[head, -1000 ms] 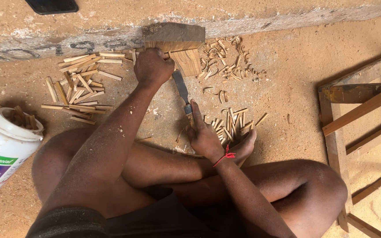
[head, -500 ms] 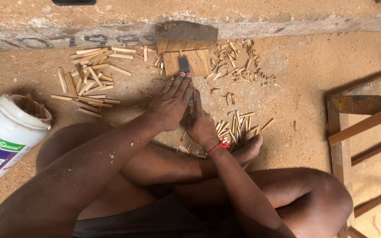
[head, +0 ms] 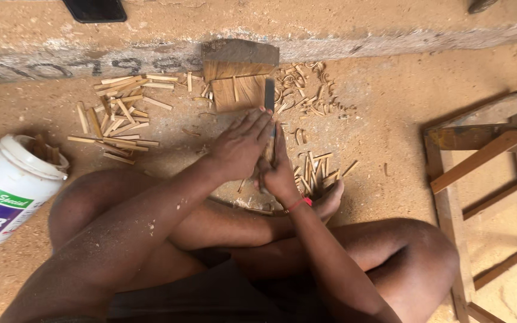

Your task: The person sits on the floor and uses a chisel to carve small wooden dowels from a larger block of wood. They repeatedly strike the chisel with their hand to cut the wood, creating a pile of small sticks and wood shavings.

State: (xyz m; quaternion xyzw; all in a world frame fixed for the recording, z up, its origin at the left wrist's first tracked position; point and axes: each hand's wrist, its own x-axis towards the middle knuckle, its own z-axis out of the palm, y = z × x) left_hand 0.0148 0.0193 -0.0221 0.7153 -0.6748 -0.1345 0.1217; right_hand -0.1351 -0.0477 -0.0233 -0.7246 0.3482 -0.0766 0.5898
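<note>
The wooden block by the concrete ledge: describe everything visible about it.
The wooden block stands on the sandy ground against the concrete ledge. Its top is dark and weathered, its lower face pale brown with visible grain. A metal blade rests on its right edge. Wood shavings lie to its right, cut sticks to its left.

Sticks (head: pixel 121 116) left of block (head: pixel 239 91), tub (head: pixel 8 191) far left, frame (head: pixel 486 191) right

Sandy floor (head: pixel 390 78) carrying sticks (head: pixel 121 113), shavings (head: pixel 306 90), wood block (head: pixel 239 75), white tub (head: pixel 7 191) lying tipped, wooden frame (head: pixel 492 179) resting at one side.
</note>
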